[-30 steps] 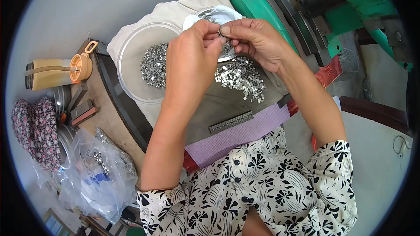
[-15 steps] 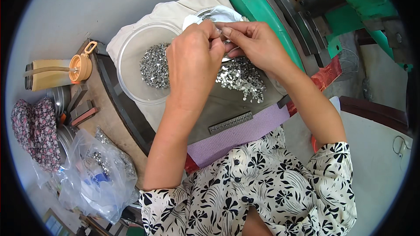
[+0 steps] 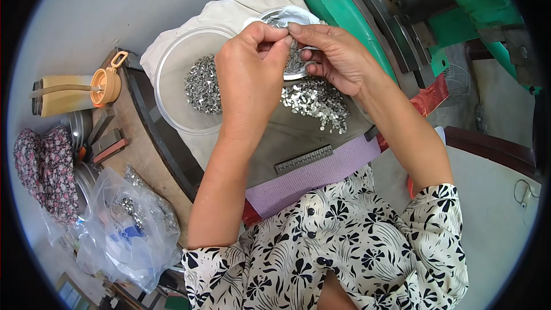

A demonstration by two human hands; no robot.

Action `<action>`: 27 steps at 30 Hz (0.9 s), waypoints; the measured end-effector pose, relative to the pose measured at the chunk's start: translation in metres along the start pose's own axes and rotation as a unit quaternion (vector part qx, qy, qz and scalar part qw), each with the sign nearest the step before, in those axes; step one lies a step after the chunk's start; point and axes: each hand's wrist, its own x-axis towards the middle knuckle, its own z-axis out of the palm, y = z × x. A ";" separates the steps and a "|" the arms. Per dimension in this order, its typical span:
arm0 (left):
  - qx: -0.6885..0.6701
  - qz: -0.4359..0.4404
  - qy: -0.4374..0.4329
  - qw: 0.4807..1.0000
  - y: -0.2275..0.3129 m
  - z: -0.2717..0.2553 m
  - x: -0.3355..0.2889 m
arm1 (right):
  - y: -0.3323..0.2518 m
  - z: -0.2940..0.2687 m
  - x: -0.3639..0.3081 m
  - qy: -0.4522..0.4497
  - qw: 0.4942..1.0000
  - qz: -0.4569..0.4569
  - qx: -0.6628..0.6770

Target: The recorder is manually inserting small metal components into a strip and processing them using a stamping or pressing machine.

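Note:
My left hand (image 3: pixel 249 74) and my right hand (image 3: pixel 341 54) meet fingertip to fingertip above the table. Both are closed in a pinch. Whatever lies between the tips is too small to make out. Under my right hand stands a round metal bowl (image 3: pixel 297 75) with thin grey metal pieces and a white cloth or plastic (image 3: pixel 298 16) at its far side. Nearer me spreads a loose heap of shiny flat metal bits (image 3: pixel 321 103). Left of my left hand, a wide clear round tray (image 3: pixel 166 89) holds a pile of small metal parts (image 3: pixel 202 89), partly hidden by that hand.
A slotted dark metal block (image 3: pixel 304 159) lies near a purple mat (image 3: pixel 310 181) at the front edge. The green machine (image 3: pixel 350 28) stands at the right. On the left are an orange-lidded bottle (image 3: pixel 106 89), a plastic bag (image 3: pixel 123 229) and a flowered cloth (image 3: pixel 46 175).
My hands have shifted slightly and my right fingers have drawn apart from the left palm, baring more of the bowl. The fingertips still meet.

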 end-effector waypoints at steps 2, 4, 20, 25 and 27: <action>0.017 0.007 -0.004 1.000 -0.001 -0.001 -0.001 | 0.000 -0.002 0.000 0.006 1.000 -0.007 -0.024; 0.114 0.046 -0.011 0.992 0.002 -0.002 -0.004 | -0.001 -0.001 0.000 0.013 0.999 -0.015 -0.047; 0.177 0.057 -0.081 0.979 -0.008 -0.047 -0.128 | 0.013 0.007 -0.031 0.022 0.853 -0.266 -0.448; 0.224 0.018 -0.073 0.972 -0.017 -0.050 -0.172 | 0.049 0.006 -0.081 -0.048 0.824 -0.285 -0.487; 0.245 -0.005 -0.046 0.968 -0.025 -0.048 -0.185 | 0.076 0.000 -0.086 -0.049 0.753 -0.359 -0.550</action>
